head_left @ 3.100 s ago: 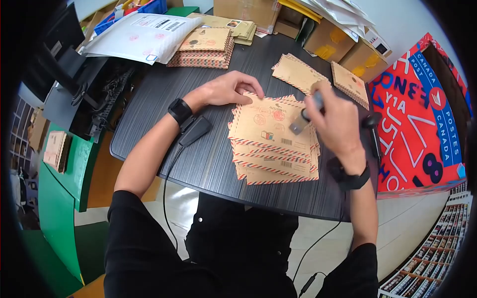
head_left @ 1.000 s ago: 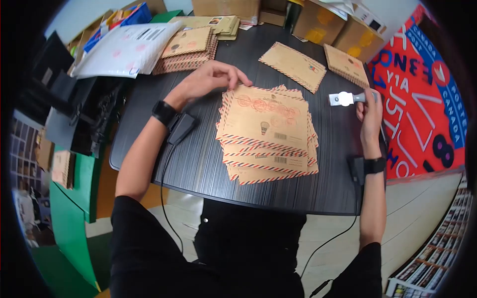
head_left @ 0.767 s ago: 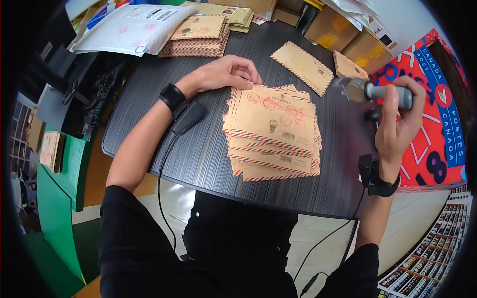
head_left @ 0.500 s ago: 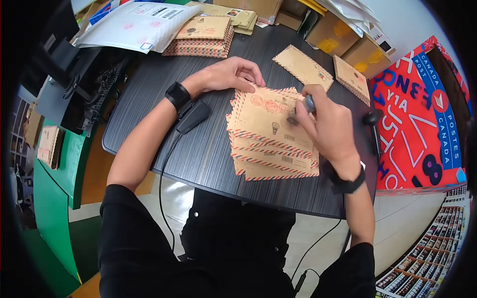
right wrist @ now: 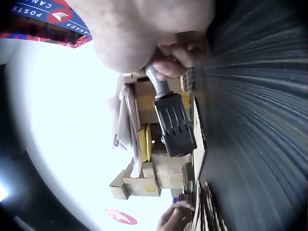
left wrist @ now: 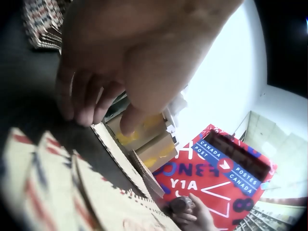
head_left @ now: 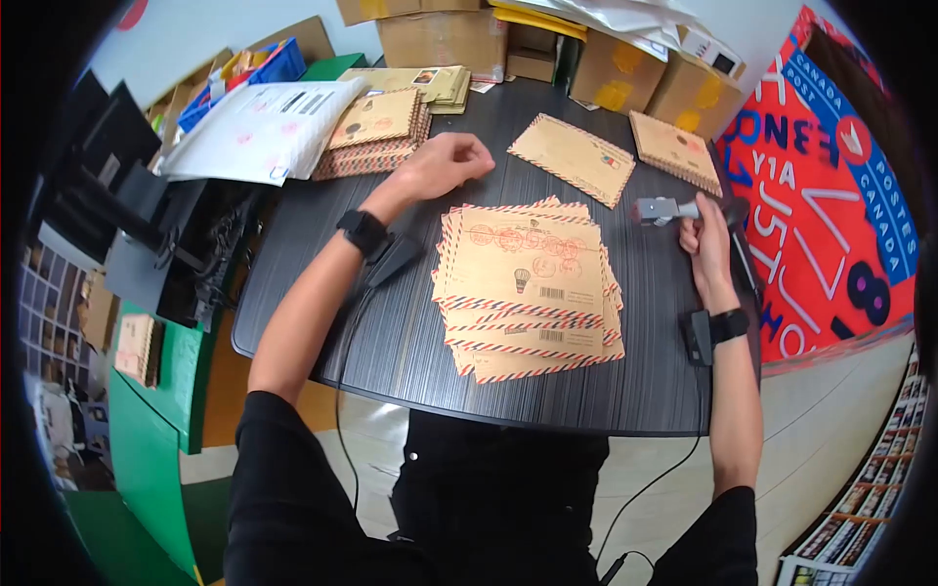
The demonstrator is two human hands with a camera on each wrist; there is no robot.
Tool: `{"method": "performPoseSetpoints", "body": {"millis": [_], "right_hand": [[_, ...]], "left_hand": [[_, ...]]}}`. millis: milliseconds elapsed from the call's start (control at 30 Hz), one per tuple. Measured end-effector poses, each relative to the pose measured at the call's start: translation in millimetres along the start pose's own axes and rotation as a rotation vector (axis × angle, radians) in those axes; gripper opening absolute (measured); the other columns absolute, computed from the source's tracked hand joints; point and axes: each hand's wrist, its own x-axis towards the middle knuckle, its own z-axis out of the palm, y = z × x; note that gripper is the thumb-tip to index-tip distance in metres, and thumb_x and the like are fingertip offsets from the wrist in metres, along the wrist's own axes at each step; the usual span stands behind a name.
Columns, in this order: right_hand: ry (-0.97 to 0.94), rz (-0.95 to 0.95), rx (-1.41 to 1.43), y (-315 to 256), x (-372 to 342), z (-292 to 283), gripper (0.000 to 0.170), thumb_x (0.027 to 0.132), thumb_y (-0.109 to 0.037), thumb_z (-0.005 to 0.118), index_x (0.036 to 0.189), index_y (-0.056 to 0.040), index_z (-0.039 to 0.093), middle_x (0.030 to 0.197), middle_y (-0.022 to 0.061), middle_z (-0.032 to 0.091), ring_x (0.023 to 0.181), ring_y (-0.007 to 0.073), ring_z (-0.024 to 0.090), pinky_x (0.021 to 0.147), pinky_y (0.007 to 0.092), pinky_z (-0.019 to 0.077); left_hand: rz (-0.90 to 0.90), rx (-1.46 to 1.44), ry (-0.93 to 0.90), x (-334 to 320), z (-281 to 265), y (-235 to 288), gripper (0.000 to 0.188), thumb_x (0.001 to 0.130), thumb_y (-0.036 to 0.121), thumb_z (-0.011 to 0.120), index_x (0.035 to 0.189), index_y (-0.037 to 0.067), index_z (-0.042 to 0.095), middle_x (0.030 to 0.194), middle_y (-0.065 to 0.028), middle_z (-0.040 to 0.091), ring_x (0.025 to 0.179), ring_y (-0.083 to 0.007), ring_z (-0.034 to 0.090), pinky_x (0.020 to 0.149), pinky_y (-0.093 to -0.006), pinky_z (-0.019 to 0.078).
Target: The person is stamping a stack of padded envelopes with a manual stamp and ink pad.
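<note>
Bare desk point(head_left: 650, 293) separates envelopes point(head_left: 523, 256) and stamp point(head_left: 662, 211); right fingers point(head_left: 691, 238) clamp it, left fingers point(head_left: 475, 158) seem loose; right wrist view adds slots point(right wrist: 175, 120).

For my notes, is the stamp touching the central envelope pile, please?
No, the right hand holds the stamp apart, right of the central pile.

Red Canada Post box point(head_left: 793, 256), white mailer point(head_left: 256, 125), blue bin point(head_left: 283, 66)

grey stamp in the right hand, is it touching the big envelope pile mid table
Apart. The head view shows the grey stamp, held in the right hand, beside the envelope pile, with dark tabletop showing between them.
</note>
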Motion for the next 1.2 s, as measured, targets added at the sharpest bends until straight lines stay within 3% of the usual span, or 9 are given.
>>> {"method": "performPoseSetpoints", "body": {"millis": [33,133,267,533,967,1100,1200], "right_hand": [[-0.008,-0.015,-0.008,5.0,-2.0,-2.5,0.022,0.099,-0.032,0.05,0.093,-0.0109,0.047,0.063,-0.0041,0.042,0.047,0.0024,0.032,0.043,0.0184,0.0244],[0.016,-0.049,0.0,11.5,0.2,-3.1,0.022,0.098,-0.032,0.05,0.095,-0.0104,0.047,0.063,-0.004,0.042,0.047,0.0027,0.032,0.043,0.0183,0.0243],[0.03,-0.066,0.019,8.6,-3.4,2.5,0.022,0.098,-0.031,0.051,0.097,-0.0095,0.048,0.063,-0.0035,0.042,0.048,0.0029,0.034,0.043,0.0181,0.0246],[0.026,-0.078,0.034,18.3,3.3,-4.1,0.022,0.098,-0.029,0.052,0.1,-0.008,0.05,0.064,-0.0025,0.045,0.049,0.0025,0.037,0.042,0.0178,0.0263],[0.041,-0.1,0.015,20.3,4.8,-5.3,0.02,0.097,-0.029,0.053,0.099,-0.0083,0.051,0.064,-0.0019,0.047,0.05,0.0023,0.039,0.042,0.0169,0.027],[0.033,-0.102,0.022,21.4,5.6,-6.6,0.02,0.097,-0.029,0.053,0.098,-0.0083,0.051,0.064,-0.0018,0.047,0.049,0.0024,0.039,0.041,0.0172,0.0268],[0.042,-0.091,0.027,18.0,4.5,-4.2,0.021,0.097,-0.029,0.053,0.098,-0.0083,0.051,0.063,-0.0019,0.046,0.049,0.0026,0.038,0.041,0.0175,0.0263]], "left_hand": [[-0.006,0.02,-0.025,10.9,4.0,1.7,0.022,0.091,0.024,0.064,0.096,0.002,0.063,0.088,-0.0007,0.065,0.077,-0.0061,0.057,0.069,-0.0219,0.0468],[-0.145,0.312,0.068,58.2,13.9,11.6,0.046,0.08,0.045,0.071,0.096,0.002,0.066,0.093,-0.0126,0.069,0.088,-0.0216,0.067,0.08,-0.0316,0.0506],[-0.258,0.634,0.078,92.9,33.9,33.9,0.064,0.069,0.058,0.074,0.1,0.003,0.065,0.102,-0.0175,0.068,0.096,-0.0303,0.065,0.084,-0.0361,0.05],[-0.31,0.748,0.099,102.6,51.2,39.7,0.076,0.063,0.061,0.078,0.104,0.0,0.06,0.111,-0.0193,0.064,0.104,-0.0314,0.062,0.087,-0.0389,0.0499],[-0.241,0.785,0.222,98.6,57.0,43.1,0.071,0.062,0.054,0.082,0.102,0.001,0.058,0.103,-0.0182,0.066,0.097,-0.0331,0.063,0.084,-0.0404,0.0505],[-0.211,0.674,0.272,102.5,51.6,34.4,0.07,0.061,0.048,0.086,0.105,0.001,0.058,0.1,-0.0147,0.066,0.093,-0.0284,0.065,0.079,-0.0389,0.0522],[-0.182,0.377,0.258,103.4,37.0,18.8,0.058,0.075,0.041,0.079,0.11,0.0,0.056,0.091,-0.0065,0.066,0.085,-0.0154,0.063,0.07,-0.0277,0.0503]]}}
